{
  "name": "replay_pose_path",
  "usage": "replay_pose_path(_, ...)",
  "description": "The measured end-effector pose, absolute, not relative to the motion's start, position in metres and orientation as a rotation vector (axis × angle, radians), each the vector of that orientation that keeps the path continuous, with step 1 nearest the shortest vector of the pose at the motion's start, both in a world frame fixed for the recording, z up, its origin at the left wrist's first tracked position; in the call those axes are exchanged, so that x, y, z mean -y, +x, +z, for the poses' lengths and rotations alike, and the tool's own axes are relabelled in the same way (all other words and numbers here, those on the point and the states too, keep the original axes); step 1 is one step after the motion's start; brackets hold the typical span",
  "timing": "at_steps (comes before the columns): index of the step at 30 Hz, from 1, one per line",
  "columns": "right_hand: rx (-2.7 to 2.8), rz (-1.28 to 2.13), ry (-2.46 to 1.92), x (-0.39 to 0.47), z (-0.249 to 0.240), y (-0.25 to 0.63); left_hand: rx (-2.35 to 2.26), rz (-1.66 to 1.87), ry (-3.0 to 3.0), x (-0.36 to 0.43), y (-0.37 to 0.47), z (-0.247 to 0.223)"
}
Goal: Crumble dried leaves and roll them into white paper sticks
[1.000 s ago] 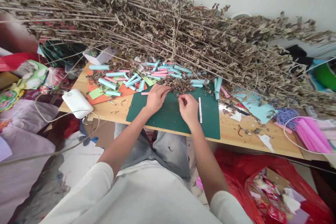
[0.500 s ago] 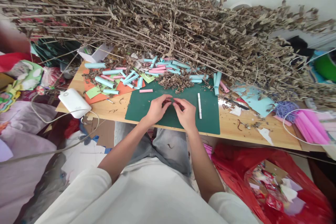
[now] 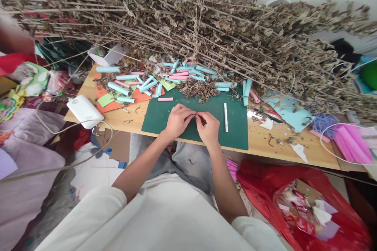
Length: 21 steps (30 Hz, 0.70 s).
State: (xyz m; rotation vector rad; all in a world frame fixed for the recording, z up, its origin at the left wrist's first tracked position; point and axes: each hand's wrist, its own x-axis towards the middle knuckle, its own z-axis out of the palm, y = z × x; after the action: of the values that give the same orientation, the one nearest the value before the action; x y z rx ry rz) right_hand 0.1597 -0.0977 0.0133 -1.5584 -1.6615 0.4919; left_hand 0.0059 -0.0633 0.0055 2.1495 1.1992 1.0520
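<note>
Over the dark green cutting mat (image 3: 159,119), my left hand (image 3: 179,120) and my right hand (image 3: 208,126) meet fingertip to fingertip. Both are closed in a pinch. Whatever is between the fingertips is too small to make out; a tiny dark bit shows there. Right of my right hand lies a slim white stick (image 3: 226,117), like a cigarette or a pen. A short pink paper roll (image 3: 165,99) rests near the mat's upper left. Just beyond my hands sits a heap of crumbled dried leaves (image 3: 198,89).
A large pile of dried leafy stalks (image 3: 188,27) spans the back of the wooden table (image 3: 294,155). Blue paper rolls (image 3: 119,88) and pink ones lie scattered before it. A white power bank (image 3: 85,110) with a cable is at left. A red plastic bag (image 3: 253,180) stands below right.
My fingertips have come together from slightly apart. The view has shifted a little; the things on the table look the same.
</note>
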Motion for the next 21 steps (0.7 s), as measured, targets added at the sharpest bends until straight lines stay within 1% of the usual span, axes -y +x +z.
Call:
replay_pose_path(3,1.65,0.411,-1.603,0.0982,0.013,0.1597,-1.236,1.04,2.141,0.0632,0.0056,0.0073)
replay_pose_path(7,1.618,0.353,-1.635,0.0957,0.0119,0.1576,-1.223,1.125,2.025,0.062,0.0053,0.0089)
replay_pose_path(11,1.65,0.397,-1.643,0.0933,0.009,0.156,-1.205,1.182,1.911,0.0614,0.0063,0.0076)
replay_pose_path(15,1.569,0.491,-1.576,0.0948,0.0109,0.1564,-1.247,1.189,1.859,0.0628,0.0072,0.0076)
replay_pose_path(21,1.548,0.463,-1.493,0.096,0.015,0.1553,-1.256,1.164,1.945,0.0646,0.0071,0.0106)
